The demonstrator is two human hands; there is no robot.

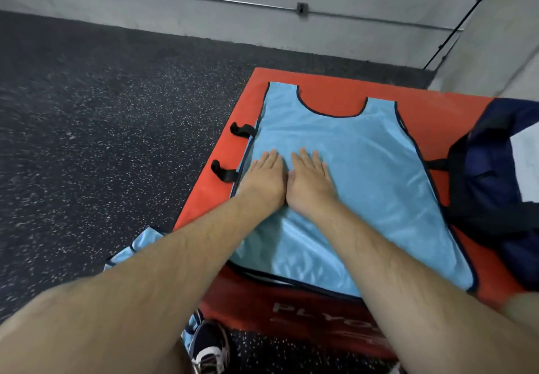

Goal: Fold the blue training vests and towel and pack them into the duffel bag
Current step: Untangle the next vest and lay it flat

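A light blue training vest (364, 155) with dark trim lies spread flat on a red plyo box (329, 79), neck hole toward the far wall. My left hand (267, 175) and my right hand (310, 178) press flat on its left middle, side by side, fingers straight. A dark navy duffel bag (495, 175) sits on the box's right side, with something white inside its opening. Another blue vest (137, 245) lies on the floor left of the box, partly hidden by my left arm.
The box has two black strap handles (230, 152) on its left edge. Dark speckled rubber floor (102, 126) spreads to the left. Grey walls (262, 0) stand behind and to the right. My shoe (208, 344) is at the box's near side.
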